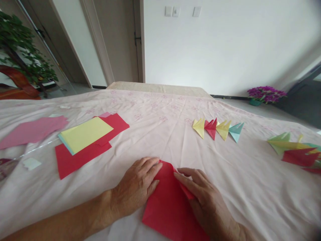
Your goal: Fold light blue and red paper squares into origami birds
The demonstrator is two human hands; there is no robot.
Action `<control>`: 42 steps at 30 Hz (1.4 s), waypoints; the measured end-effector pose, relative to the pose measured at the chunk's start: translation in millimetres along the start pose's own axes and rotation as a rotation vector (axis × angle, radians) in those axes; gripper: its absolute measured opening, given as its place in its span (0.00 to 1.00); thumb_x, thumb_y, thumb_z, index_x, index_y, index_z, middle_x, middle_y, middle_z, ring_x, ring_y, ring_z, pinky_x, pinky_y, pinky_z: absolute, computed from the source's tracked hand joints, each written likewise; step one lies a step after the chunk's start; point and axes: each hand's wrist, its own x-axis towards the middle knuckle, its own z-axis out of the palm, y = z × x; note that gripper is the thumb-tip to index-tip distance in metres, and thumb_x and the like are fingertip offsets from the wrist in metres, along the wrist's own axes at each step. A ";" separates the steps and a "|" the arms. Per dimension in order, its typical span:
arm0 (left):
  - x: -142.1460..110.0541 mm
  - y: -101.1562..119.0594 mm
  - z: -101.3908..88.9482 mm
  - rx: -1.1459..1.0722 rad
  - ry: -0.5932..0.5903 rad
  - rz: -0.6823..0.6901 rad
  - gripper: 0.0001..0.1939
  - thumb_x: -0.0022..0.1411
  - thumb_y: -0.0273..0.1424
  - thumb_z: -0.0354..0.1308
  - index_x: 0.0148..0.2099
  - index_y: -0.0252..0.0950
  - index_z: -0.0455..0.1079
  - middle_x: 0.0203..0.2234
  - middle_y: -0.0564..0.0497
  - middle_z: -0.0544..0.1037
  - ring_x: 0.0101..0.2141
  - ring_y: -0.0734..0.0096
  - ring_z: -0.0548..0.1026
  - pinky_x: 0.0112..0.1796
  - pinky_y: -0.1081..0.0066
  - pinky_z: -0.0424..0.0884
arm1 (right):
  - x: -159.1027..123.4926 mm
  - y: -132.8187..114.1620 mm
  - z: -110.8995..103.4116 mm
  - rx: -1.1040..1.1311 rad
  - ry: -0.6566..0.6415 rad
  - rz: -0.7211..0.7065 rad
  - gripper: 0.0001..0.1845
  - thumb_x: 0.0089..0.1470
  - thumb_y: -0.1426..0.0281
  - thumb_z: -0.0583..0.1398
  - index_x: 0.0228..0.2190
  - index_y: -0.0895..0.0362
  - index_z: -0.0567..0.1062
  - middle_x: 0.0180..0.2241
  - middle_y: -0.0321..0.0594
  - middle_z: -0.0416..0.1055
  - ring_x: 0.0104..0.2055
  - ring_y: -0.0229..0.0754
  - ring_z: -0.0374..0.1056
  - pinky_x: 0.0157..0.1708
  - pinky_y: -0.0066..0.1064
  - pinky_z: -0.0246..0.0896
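Note:
A sheet of red paper (168, 201) lies on the cloth close in front of me, its right edge turned up in a fold. My left hand (137, 185) holds the sheet at its upper left edge, fingertips pressed near the top corner and thumb on the side. On the opposite side, my right hand (200, 190) is closed on the folded right edge, with its fingers along the flap. The lower part of the sheet runs to the bottom of the view, and the right hand hides some of the fold.
Left of my hands lie yellow sheets (87, 132), red sheets (80, 160) and pink sheets (32, 130). A row of folded paper pieces (223, 130) stands ahead to the right, with more folded pieces (298, 152) at far right. Wrinkled pale pink cloth (155, 134) covers the table.

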 end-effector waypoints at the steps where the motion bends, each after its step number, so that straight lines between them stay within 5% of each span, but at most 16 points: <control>1: 0.5 -0.5 0.1 0.006 -0.001 -0.003 0.23 0.65 0.27 0.54 0.61 0.35 0.61 0.56 0.43 0.68 0.56 0.59 0.64 0.57 0.57 0.63 | -1.1 0.0 1.0 -0.020 0.012 -0.044 0.34 0.47 0.84 0.50 0.54 0.53 0.70 0.52 0.45 0.70 0.52 0.46 0.66 0.49 0.40 0.66; 9: 4.8 -1.6 -1.6 0.051 -0.008 -0.018 0.22 0.65 0.27 0.54 0.61 0.33 0.61 0.56 0.44 0.68 0.56 0.60 0.65 0.57 0.58 0.63 | -6.5 6.0 8.3 -0.157 -0.063 -0.182 0.31 0.51 0.83 0.50 0.55 0.56 0.70 0.59 0.44 0.65 0.61 0.46 0.60 0.56 0.40 0.63; 28: 9.4 -1.1 -0.1 0.077 0.067 -0.037 0.17 0.65 0.26 0.51 0.56 0.34 0.63 0.50 0.44 0.74 0.50 0.61 0.71 0.52 0.58 0.68 | -3.1 1.6 2.7 -0.073 -0.169 -0.146 0.24 0.56 0.80 0.52 0.54 0.57 0.71 0.57 0.46 0.67 0.59 0.46 0.62 0.57 0.41 0.62; 42: 9.9 2.1 -2.8 0.200 0.018 0.006 0.21 0.68 0.28 0.50 0.62 0.40 0.61 0.54 0.46 0.71 0.52 0.60 0.70 0.50 0.59 0.68 | -4.1 0.8 2.6 -0.064 -0.166 -0.137 0.24 0.56 0.79 0.53 0.53 0.57 0.71 0.57 0.46 0.67 0.59 0.46 0.63 0.57 0.40 0.62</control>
